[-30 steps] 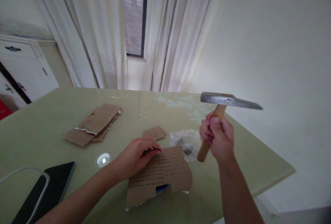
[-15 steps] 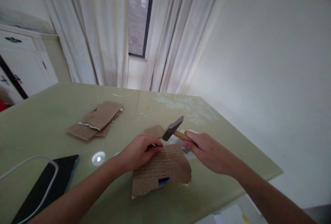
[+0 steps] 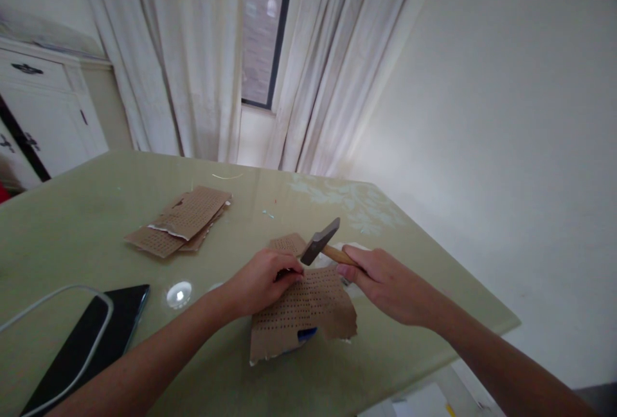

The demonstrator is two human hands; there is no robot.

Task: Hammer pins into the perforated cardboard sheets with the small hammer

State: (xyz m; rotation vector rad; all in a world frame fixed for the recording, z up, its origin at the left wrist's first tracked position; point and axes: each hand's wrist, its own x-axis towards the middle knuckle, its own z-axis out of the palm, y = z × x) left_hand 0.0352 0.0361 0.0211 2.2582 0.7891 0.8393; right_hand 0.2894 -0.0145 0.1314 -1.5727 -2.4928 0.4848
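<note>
My right hand (image 3: 385,285) grips the wooden handle of a hammer (image 3: 322,241), whose metal head hangs low just above the table, close to my left fingertips. My left hand (image 3: 263,281) rests on the far left corner of a perforated brown cardboard piece (image 3: 308,314), fingers pinched on something small that I cannot make out. A blue object (image 3: 306,335) peeks from under the cardboard's near edge. A small perforated scrap (image 3: 288,243) lies just behind the hammer head.
A stack of perforated cardboard pieces (image 3: 180,221) lies at mid-left on the pale green table (image 3: 96,211). A dark tablet (image 3: 91,340) with a grey cable is at the near left. A clear plastic bag is behind my right hand. Curtains and window stand beyond.
The hammer came down from a raised position at the right to just above the cardboard by my left fingers. Since half a second ago it has barely moved. My left hand stayed put.
</note>
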